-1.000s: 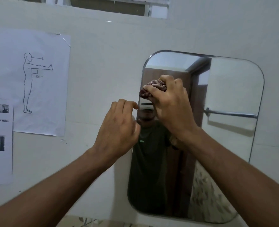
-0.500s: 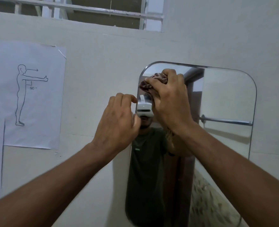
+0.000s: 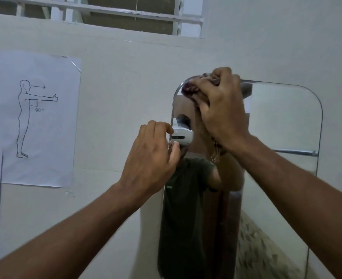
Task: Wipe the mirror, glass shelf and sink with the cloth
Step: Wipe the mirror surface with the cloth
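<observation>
The right hand [image 3: 222,109] has its fingers [image 3: 203,101] curled tight around a bunched, dark reddish cloth [image 3: 192,88], pressing it against the upper left corner of the wall-mounted mirror [image 3: 282,127]; a loose tail of cloth hangs below the wrist. The left hand [image 3: 152,158] grips the mirror's left edge, thumb on the glass side and fingers [image 3: 158,127] bent close together around the rim, evidently steadying the panel. Judged step in hand: wiping the mirror, with the corner being treated and most of the glass below and to the right not yet covered. Neither glass shelf nor sink is in view. Recommended practice: keep the cloth flat rather than balled so more fabric meets the glass, work in overlapping passes from the top edge downward, and follow the rounded corners closely. The bracing thumb is likely to leave a mark, so that edge strip should be wiped last. Pressure should stay moderate, since how the mirror is fixed cannot be determined.
</observation>
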Available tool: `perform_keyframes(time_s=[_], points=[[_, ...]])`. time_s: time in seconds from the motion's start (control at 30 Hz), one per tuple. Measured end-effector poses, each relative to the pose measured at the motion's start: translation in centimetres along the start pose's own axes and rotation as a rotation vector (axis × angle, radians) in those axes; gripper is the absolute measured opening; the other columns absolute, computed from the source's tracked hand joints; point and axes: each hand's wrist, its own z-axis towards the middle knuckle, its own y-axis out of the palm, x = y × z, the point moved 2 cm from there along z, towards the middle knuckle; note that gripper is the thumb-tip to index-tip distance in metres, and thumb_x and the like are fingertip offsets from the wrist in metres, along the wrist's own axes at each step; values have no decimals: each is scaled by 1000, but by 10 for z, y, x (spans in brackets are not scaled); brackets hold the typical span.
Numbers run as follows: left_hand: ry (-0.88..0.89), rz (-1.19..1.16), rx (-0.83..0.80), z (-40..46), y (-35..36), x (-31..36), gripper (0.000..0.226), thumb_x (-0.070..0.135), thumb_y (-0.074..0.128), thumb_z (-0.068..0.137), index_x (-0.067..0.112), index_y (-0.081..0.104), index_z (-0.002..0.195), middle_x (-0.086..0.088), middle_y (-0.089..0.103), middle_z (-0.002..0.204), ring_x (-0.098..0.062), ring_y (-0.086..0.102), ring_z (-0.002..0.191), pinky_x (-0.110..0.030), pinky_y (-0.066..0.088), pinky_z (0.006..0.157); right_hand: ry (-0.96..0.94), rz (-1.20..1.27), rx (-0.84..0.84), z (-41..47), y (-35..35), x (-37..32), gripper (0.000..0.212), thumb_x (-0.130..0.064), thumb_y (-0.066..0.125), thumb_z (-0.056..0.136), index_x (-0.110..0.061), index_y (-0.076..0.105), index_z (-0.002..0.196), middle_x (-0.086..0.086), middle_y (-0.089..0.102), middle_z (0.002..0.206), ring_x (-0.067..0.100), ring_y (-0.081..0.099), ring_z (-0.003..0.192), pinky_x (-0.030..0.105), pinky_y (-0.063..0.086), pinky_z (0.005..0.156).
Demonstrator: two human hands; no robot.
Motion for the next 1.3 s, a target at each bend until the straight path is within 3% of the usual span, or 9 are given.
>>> perform_keyframes(time_s=[0.07,0.27,0.47,0.57,0.67,0.77,0.97,1.13,1.3], points=[[-3,-2,-5,1,1,0,28,34,58,95,16,51,115,0,52,108,-10,43,92,-12,32,72,-98,-5,-42,-5,0,-2,33,-27,58,99,-17,63,130,17,49,131,31,48,115,45,51,92],[-4,-44,-26,-1,7,0,29,32,59,94,18,51,118,2,50,112,-6,41,96,-8,33,71,155,16,58,0,-5,18,36,-32,60,98,-21,61,133,13,45,135,25,44,122,40,51,99],[-9,-44,-19,-2,13,-4,27,32,61,94,18,50,115,2,48,108,-7,41,93,-10,34,69,-77,25,-92,-43,-10,11,38,-27,63,95,-17,62,131,17,47,132,30,48,116,43,52,94],[-33,-57,-35,-3,13,-5,32,34,60,95,17,49,119,1,47,112,-7,42,97,-7,32,69,151,32,50,-38,-31,50,34,-32,61,97,-21,64,129,12,45,132,16,42,118,12,37,98],[-26,-53,-30,-2,12,-5,31,32,59,95,16,49,119,0,46,111,-7,41,97,-8,33,68,344,-41,125,-43,-49,87,34,-29,63,97,-24,63,130,13,45,131,24,45,119,-3,25,89],[-34,-54,-32,1,12,-4,30,31,60,95,16,48,118,-1,47,110,-8,42,96,-9,34,66,368,-50,103,-55,-46,82,36,-30,61,98,-21,60,133,13,44,132,23,43,120,8,35,95],[-84,-83,-19,5,12,6,32,35,60,94,17,48,118,0,47,111,-10,40,100,-11,33,68,37,-5,-126,-91,-27,35,43,-31,59,96,-19,58,137,14,43,134,29,44,117,40,51,95],[-98,-106,-28,5,8,6,32,36,59,95,18,47,118,2,45,108,-10,41,97,-13,33,66,277,27,30,-83,-30,48,43,-28,64,96,-17,58,136,12,43,137,24,43,123,37,52,99],[-108,-85,-17,12,4,11,31,36,57,94,19,48,118,2,44,108,-12,42,98,-13,33,66,105,1,-86,-97,-17,25,42,-28,62,95,-18,59,136,11,42,135,26,44,119,41,52,96]])
